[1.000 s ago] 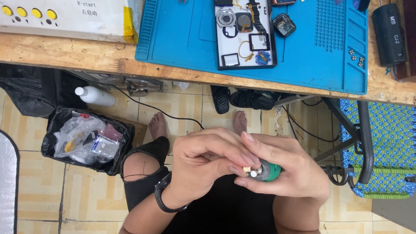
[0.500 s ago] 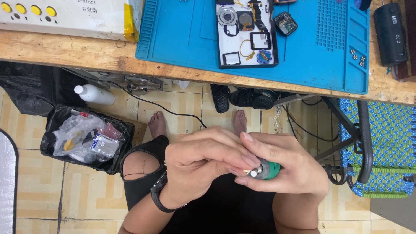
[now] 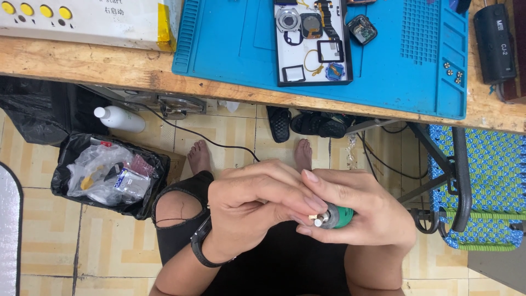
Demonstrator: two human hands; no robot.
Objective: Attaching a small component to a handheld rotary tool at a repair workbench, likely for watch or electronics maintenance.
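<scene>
Over our lap, our right hand (image 3: 364,216) wraps the green tool (image 3: 335,217); left hand (image 3: 255,211) fingers pinch narrow at its metal tip. We judge: keep the grip steady, turn small, stay clear of the blue mat (image 3: 230,38).

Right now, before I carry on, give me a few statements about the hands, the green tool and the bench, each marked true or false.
1. The right hand holds a green tool. True.
2. The left hand rests on the blue mat. False: it is at the tool's metal tip, over the lap.
3. A tray of watch parts lies on the mat. True.
4. The white bottle stands on the bench. False: it lies on the floor beside the bin bag.
</scene>
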